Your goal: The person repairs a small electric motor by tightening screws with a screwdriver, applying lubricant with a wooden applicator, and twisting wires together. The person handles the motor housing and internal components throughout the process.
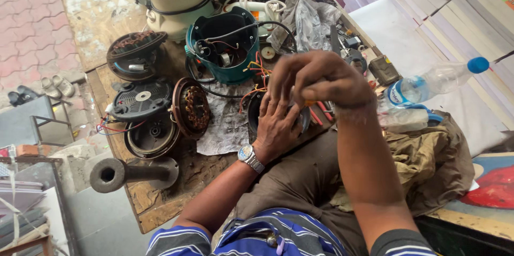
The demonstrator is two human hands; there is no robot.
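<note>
At frame centre the left hand [277, 122] lies flat, fingers spread, steadying a dark round motor housing [254, 111] on the tabletop [101, 18]. The right hand [321, 79] is closed around an orange-handled tool [309, 103] above it. Stators and covers lie separated at left, so disassembly looks well along.

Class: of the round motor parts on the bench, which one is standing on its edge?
The copper-wound stator, leaning upright beside the black fan cover; the others lie flat.
</note>
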